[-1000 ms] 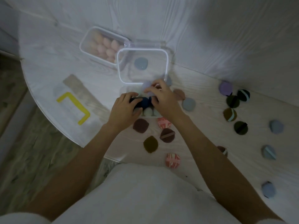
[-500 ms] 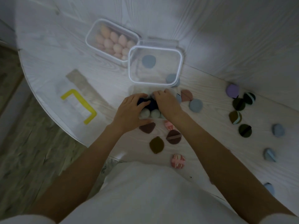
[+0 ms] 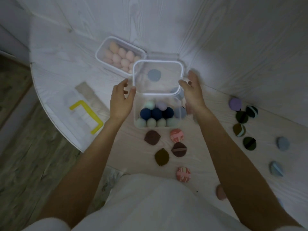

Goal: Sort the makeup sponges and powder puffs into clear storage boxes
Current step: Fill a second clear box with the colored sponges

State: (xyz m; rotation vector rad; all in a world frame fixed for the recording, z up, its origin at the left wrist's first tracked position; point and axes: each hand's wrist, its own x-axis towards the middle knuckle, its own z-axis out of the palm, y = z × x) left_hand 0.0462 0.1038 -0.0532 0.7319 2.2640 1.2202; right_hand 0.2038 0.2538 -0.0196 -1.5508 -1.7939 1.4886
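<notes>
Both hands flank the tall clear box (image 3: 158,77) at its rim: the left hand (image 3: 120,100) with fingers loosely spread just beside its near left corner, the right hand (image 3: 193,90) open along its right side. It holds one blue puff (image 3: 154,75) and stands on the counter (image 3: 66,77) behind the box of sponges (image 3: 156,114). Judging by this, the person should grip both walls evenly and move it level.

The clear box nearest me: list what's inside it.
The clear box holds egg-shaped makeup sponges: pale green ones along the near wall, three dark blue in the middle, and a mint and a lilac one behind. Anything beneath this layer is covered.
</notes>
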